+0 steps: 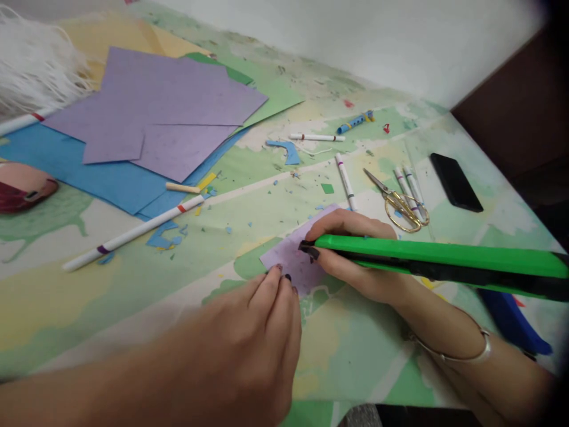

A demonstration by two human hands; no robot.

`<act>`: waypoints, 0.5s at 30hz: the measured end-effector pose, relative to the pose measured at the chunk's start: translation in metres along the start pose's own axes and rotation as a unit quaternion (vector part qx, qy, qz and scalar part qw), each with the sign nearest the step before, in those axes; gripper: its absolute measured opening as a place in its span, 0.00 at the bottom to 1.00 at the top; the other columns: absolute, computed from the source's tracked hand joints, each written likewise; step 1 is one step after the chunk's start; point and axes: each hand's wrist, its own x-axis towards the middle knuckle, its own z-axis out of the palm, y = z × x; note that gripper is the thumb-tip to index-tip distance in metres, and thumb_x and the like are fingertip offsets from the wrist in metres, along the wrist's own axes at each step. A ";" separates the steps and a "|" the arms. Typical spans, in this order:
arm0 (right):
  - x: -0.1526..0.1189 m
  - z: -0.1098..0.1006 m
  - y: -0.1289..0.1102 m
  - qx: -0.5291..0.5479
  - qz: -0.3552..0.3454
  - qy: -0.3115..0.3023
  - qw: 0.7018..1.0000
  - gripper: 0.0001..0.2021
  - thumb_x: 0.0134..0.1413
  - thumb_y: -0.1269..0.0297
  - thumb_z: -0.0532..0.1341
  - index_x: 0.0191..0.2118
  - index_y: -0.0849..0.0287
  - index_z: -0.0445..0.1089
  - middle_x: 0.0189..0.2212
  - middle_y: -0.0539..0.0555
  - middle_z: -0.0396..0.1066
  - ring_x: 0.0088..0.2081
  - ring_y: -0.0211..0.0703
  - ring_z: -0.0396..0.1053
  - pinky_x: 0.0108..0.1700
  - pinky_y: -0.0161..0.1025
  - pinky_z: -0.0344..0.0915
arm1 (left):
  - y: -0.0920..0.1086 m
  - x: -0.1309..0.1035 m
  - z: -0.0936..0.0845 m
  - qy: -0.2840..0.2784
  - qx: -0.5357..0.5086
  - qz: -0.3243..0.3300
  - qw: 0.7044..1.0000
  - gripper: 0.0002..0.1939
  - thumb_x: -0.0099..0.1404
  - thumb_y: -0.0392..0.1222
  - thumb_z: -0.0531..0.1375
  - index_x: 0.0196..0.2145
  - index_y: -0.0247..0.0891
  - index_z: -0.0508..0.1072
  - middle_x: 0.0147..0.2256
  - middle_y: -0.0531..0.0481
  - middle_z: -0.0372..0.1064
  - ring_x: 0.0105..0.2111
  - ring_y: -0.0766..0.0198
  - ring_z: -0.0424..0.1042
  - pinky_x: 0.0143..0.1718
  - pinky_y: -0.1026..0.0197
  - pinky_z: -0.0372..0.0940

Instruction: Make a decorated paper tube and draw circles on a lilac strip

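Observation:
A small piece of purple paper [288, 249] lies on the patterned tablecloth in front of me. My left hand [262, 338] rests on its near edge, fingers together and fingertips pressing the paper down; the thumb is hidden. In a writing grip, my right hand [360, 255] holds a long green and black pencil-like stick [435, 252]. Its tip is down at the paper, hidden by the dark-nailed fingers, while the other end runs out past the right edge of view. Gold-handled scissors [397, 201] lie beyond my right hand, beside several white markers [345, 181].
Large purple sheets [164, 89] overlap blue paper [89, 172] at the upper left. White capped markers [133, 234] lie end to end nearby, with scattered paper scraps [166, 237]. A black phone [456, 182] lies at right, and a dark blue object [515, 320] sits beyond my right wrist.

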 end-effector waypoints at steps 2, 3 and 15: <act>0.000 -0.001 0.000 -0.002 0.000 0.006 1.000 0.08 0.48 0.74 0.60 0.36 0.58 0.70 0.31 0.50 0.72 0.32 0.37 0.68 0.33 0.33 0.65 | -0.005 0.002 -0.002 -0.008 0.005 0.021 1.000 0.17 0.63 0.31 0.47 0.42 0.27 0.74 0.40 0.36 0.75 0.38 0.49 0.75 0.40 0.49 0.70; 0.000 -0.001 0.001 -0.002 0.000 0.011 1.000 0.07 0.49 0.74 0.60 0.36 0.58 0.70 0.32 0.50 0.72 0.32 0.37 0.68 0.33 0.33 0.65 | -0.008 0.004 -0.002 -0.014 0.007 0.031 0.999 0.17 0.63 0.31 0.47 0.42 0.27 0.74 0.40 0.37 0.75 0.38 0.49 0.75 0.39 0.49 0.70; 0.006 0.001 0.009 0.002 -0.005 0.003 1.000 0.09 0.48 0.73 0.59 0.37 0.58 0.70 0.32 0.50 0.72 0.32 0.37 0.68 0.32 0.33 0.64 | 0.006 0.014 0.019 0.013 0.039 0.010 0.999 0.17 0.63 0.32 0.49 0.43 0.21 0.73 0.42 0.30 0.73 0.41 0.44 0.74 0.37 0.48 0.72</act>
